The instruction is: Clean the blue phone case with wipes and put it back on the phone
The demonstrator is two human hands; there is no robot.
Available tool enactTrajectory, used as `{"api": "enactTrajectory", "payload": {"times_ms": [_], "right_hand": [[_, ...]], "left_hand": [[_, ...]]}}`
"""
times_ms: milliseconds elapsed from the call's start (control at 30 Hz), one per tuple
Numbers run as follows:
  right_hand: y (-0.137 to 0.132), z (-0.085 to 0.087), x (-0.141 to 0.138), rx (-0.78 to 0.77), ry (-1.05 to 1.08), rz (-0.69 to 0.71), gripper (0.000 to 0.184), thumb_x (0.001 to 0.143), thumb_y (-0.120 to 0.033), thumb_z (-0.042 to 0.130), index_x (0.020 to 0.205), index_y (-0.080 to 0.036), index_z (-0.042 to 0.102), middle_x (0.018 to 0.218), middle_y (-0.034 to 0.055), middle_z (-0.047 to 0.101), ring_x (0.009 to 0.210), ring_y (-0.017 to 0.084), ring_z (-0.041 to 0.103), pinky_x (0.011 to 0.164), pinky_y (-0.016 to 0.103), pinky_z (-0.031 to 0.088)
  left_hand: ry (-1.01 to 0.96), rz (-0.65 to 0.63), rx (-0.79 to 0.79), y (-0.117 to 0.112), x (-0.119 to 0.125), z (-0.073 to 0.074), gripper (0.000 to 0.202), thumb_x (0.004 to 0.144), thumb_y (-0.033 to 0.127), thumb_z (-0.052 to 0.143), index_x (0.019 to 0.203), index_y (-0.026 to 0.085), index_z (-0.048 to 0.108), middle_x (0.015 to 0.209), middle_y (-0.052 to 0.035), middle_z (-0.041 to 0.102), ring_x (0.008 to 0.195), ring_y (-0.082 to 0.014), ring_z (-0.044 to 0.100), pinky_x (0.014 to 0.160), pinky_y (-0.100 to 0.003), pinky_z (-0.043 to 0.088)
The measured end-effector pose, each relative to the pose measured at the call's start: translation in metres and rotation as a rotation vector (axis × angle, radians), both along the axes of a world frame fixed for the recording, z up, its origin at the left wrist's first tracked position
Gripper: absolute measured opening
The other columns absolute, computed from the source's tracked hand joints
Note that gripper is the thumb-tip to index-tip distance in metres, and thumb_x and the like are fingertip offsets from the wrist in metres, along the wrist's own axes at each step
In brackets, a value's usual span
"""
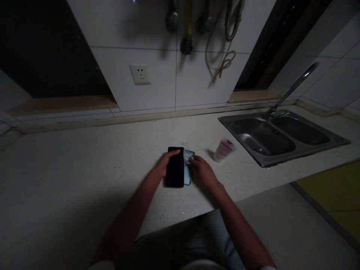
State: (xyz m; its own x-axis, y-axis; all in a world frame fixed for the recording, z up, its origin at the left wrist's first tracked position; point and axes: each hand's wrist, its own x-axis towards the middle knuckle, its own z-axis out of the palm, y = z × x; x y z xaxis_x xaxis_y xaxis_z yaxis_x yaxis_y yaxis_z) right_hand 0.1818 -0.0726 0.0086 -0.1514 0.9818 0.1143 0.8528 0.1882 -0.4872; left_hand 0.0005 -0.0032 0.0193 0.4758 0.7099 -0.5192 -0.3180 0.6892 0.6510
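Note:
My left hand (164, 165) is closed around the left side of a black smartphone (174, 172), its thumb lying across the top of the dark screen. Partly behind the phone, on its right, is a light blue phone case (187, 176) with a white and reddish picture on it. My right hand (203, 170) grips the case at its right edge, fingers bent over the pictured part. The phone covers the left part of the case. Both are held low over the pale countertop (135, 150); whether they touch it I cannot tell.
To the right of my right hand stands a plastic cup (224, 150) with pink print, near a double steel sink (261, 162) with a tall faucet (295, 88). A wall socket (140, 74), pipe valves (186, 45) and a hanging cord (222, 65) are on the tiled wall.

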Motion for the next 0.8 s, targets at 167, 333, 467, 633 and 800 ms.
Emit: {"api": "enactTrajectory", "payload": {"times_ms": [167, 333, 467, 633, 800], "right_hand": [[0.008, 0.004, -0.003, 0.039, 0.176, 0.089, 0.036, 0.094, -0.015, 0.048, 0.122, -0.022, 0.071, 0.135, 0.0108, 0.065, 0.122, 0.024, 0.062, 0.104, 0.037, 0.047], [0.021, 0.01, 0.021, 0.016, -0.028, -0.144, 0.038, 0.095, -0.017, 0.048, 0.128, -0.015, 0.067, 0.133, 0.0183, 0.065, 0.118, 0.03, 0.064, 0.102, 0.043, 0.047], [0.015, 0.012, 0.021, 0.011, -0.103, -0.007, 0.048, 0.088, -0.018, 0.062, 0.136, -0.017, 0.061, 0.152, 0.0196, 0.048, 0.135, 0.034, 0.051, 0.11, 0.046, 0.041], [-0.005, 0.013, 0.003, 0.039, 0.003, -0.018, 0.04, 0.097, -0.029, 0.052, 0.131, -0.014, 0.064, 0.137, 0.0184, 0.061, 0.123, 0.028, 0.059, 0.104, 0.039, 0.044], [-0.011, 0.008, -0.013, -0.202, -0.006, -0.045, 0.022, 0.094, -0.024, 0.053, 0.101, -0.014, 0.072, 0.099, 0.0135, 0.074, 0.09, 0.023, 0.067, 0.079, 0.03, 0.045]], "left_hand": [[0.144, 0.081, 0.217, -0.003, -0.001, -0.001, 0.028, 0.067, 0.026, 0.082, 0.089, 0.014, 0.068, 0.071, -0.0093, 0.074, 0.06, -0.0226, 0.07, 0.059, -0.033, 0.057], [0.197, 0.233, 0.269, -0.001, 0.003, -0.012, 0.033, 0.066, 0.025, 0.084, 0.09, 0.018, 0.063, 0.072, -0.0064, 0.072, 0.062, -0.0243, 0.07, 0.063, -0.038, 0.057], [0.281, 0.436, 0.378, 0.003, 0.007, -0.022, 0.035, 0.064, 0.019, 0.084, 0.093, 0.022, 0.064, 0.079, -0.0017, 0.068, 0.081, -0.0233, 0.07, 0.082, -0.039, 0.055], [0.493, 0.531, 0.57, -0.002, 0.01, -0.017, 0.036, 0.064, 0.012, 0.081, 0.095, 0.024, 0.068, 0.101, -0.0054, 0.068, 0.117, -0.0289, 0.058, 0.109, -0.04, 0.038], [0.589, 0.485, 0.649, -0.011, 0.012, -0.011, 0.04, 0.066, 0.012, 0.081, 0.103, 0.024, 0.069, 0.112, -0.0103, 0.068, 0.124, -0.0333, 0.054, 0.114, -0.043, 0.03]]}}
